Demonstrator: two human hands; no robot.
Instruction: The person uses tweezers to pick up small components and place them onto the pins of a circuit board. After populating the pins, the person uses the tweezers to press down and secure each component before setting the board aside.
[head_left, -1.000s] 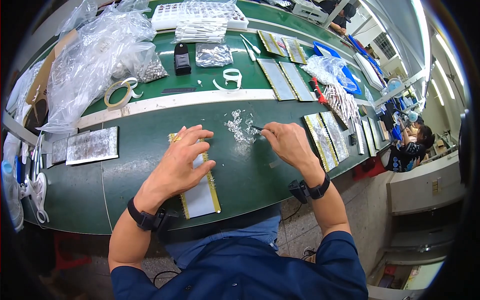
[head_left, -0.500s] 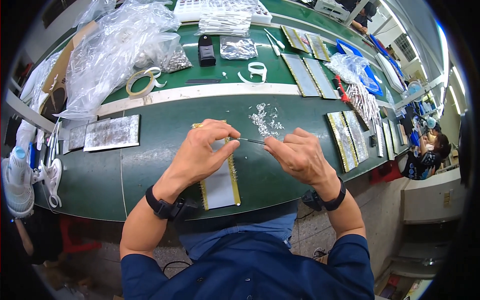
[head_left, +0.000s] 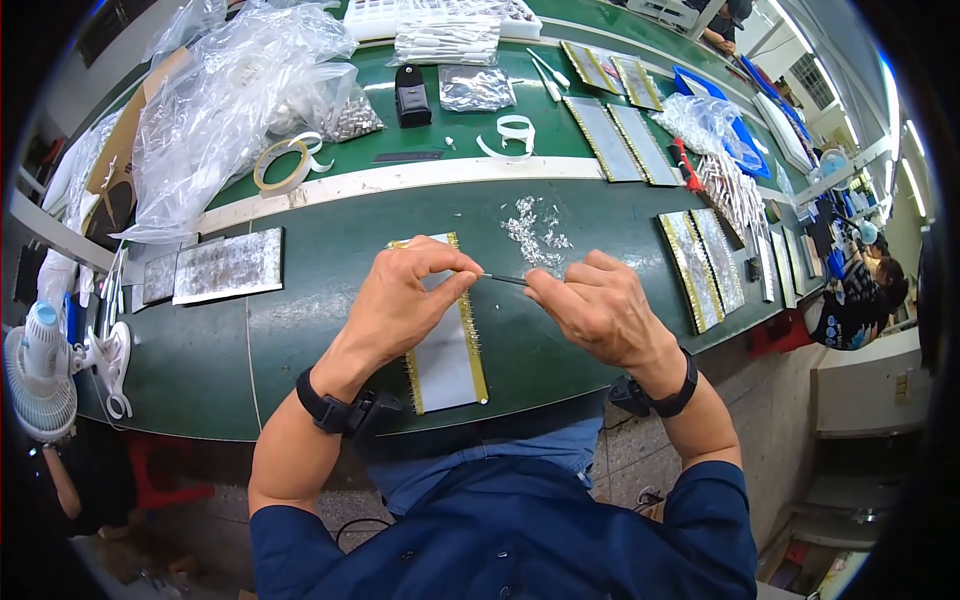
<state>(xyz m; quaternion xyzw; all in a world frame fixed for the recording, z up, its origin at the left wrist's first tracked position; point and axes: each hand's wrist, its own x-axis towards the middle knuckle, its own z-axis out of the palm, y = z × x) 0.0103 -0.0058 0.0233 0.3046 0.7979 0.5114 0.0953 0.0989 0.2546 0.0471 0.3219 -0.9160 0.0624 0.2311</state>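
Observation:
My right hand is closed on a thin metal rod-like tool that points left. At the tool's tip, the thumb and index finger of my left hand pinch together; whatever sits between them is too small to make out. Below the left hand lies a grey plate with yellow edges, lined with rows of small pins. Part of its far end is hidden by that hand. Beyond the tool, a loose heap of tiny clear and silvery pieces is scattered on the green table.
Similar yellow-edged plates lie at right and far right. Two stained metal slabs are at left, near a white clip fan. A white strip crosses the table; beyond are a tape roll, a black pouch and plastic bags.
The view has shifted slightly. Both hands keep their grip, with the tool's tip still at the left fingertips, and the left hand's fingers look slightly more extended.

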